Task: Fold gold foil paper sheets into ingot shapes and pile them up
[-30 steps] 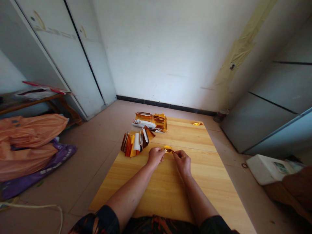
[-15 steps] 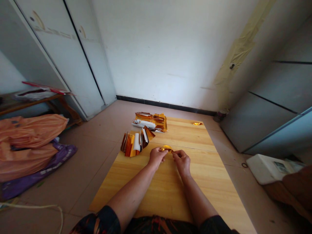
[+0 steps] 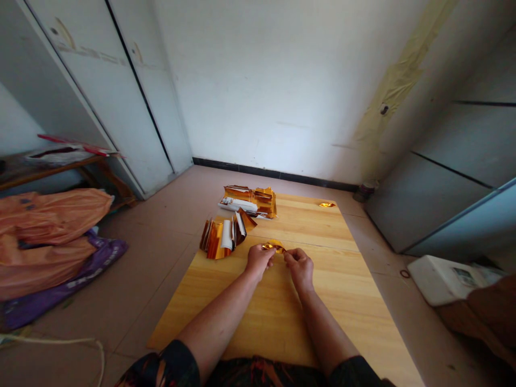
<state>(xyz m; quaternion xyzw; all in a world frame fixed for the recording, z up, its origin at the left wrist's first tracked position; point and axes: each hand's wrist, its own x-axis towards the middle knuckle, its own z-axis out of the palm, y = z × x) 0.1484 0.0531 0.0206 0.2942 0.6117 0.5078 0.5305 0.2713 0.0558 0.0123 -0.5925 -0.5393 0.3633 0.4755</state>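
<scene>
A small curved piece of shiny gold foil paper [image 3: 276,244] is held just above the wooden table. My left hand [image 3: 259,259] is closed on its left end, thumb and fingers pinched together. At the other end, my right hand [image 3: 300,265] pinches the tip of the foil paper. Left of my hands lies a loose stack of gold sheets [image 3: 220,239], curled and showing white backs. Behind it sits a second pile of gold sheets [image 3: 258,201]. A folded gold foil piece [image 3: 327,205] rests near the far right corner.
The wooden table [image 3: 322,328] stands before a white wall. Orange and purple bags [image 3: 48,242] lie on the floor at left, below a wooden bench [image 3: 100,177]. On the right are a white foam box [image 3: 439,277] and a grey cabinet [image 3: 439,177].
My right hand has shifted very slightly left, and the foil paper has moved a little left between my fingers. Both hands keep their pinch; the piles stay put.
</scene>
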